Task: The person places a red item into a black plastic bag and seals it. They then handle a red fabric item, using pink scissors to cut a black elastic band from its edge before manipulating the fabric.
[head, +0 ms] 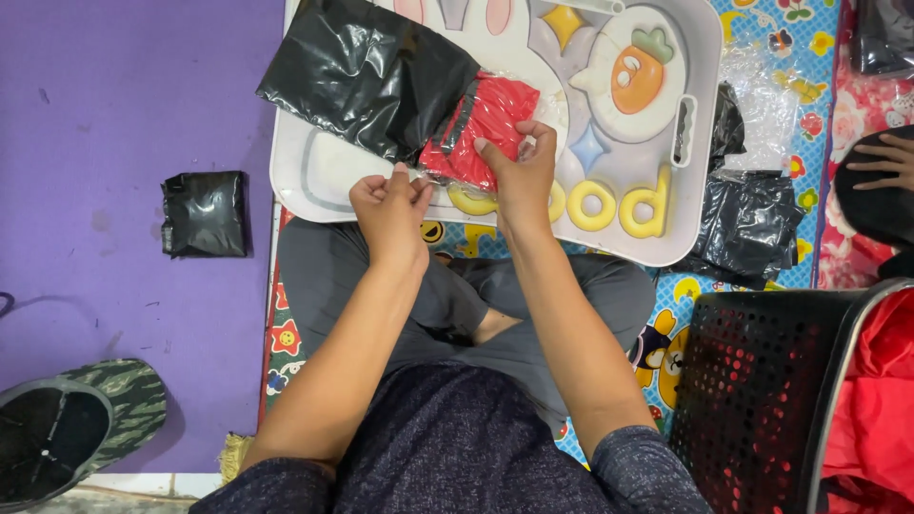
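Observation:
A folded red garment with a dark strap, wrapped in clear plastic [490, 119], lies half inside a black plastic bag [367, 71] on a white tray [305, 181]. My right hand [522, 171] grips the red packet at its near edge. My left hand [390, 205] pinches the packet's clear plastic corner near the mouth of the black bag. I sit cross-legged in grey trousers with the tray resting in front of my knees.
A folded black packet [205, 214] lies on the purple mat at left. More black bags [747, 224] and clear plastic sit right of the tray. A black perforated basket [762, 381] with red cloth stands at lower right. Another person's hand [881, 157] shows at far right. A camouflage cap [76, 419] lies lower left.

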